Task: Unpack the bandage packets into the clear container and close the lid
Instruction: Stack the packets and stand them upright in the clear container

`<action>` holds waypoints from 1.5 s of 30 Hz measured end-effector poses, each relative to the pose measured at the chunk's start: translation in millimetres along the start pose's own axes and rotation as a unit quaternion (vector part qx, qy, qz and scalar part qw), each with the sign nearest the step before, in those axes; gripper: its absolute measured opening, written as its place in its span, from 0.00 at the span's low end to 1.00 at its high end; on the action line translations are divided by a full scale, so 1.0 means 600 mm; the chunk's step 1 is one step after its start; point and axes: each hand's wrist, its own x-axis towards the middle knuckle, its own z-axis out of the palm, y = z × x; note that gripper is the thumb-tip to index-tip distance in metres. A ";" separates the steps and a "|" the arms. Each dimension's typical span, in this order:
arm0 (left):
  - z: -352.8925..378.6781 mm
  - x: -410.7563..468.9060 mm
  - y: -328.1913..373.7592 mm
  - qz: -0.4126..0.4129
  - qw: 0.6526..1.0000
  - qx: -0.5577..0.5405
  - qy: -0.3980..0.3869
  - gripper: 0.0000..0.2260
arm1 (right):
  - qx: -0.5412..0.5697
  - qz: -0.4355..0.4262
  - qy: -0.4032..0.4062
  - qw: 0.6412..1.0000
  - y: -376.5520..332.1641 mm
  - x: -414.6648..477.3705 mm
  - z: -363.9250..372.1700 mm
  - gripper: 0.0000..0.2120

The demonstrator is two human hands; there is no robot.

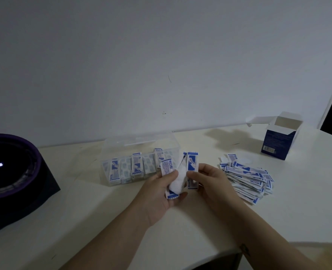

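Observation:
The clear container (139, 145) stands open on the cream table, with several blue-and-white bandage packets upright along its front wall. My left hand (159, 190) holds a small stack of packets (168, 168) just in front of the container. My right hand (206, 180) pinches another packet (192, 164) from that stack, right beside the left. A loose pile of packets (247, 180) lies on the table to the right of my hands. The container's lid is not clearly visible.
An opened blue-and-white cardboard box (278, 141) stands at the back right. A dark round device with a purple rim (9, 168) sits at the left on a black base. The table's curved front edge (239, 248) runs near my right forearm. A wall is behind.

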 end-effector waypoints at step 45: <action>0.010 -0.001 0.003 -0.031 0.995 -0.092 0.008 0.18 | -0.302 -0.167 0.015 0.938 -0.014 -0.030 0.049 0.06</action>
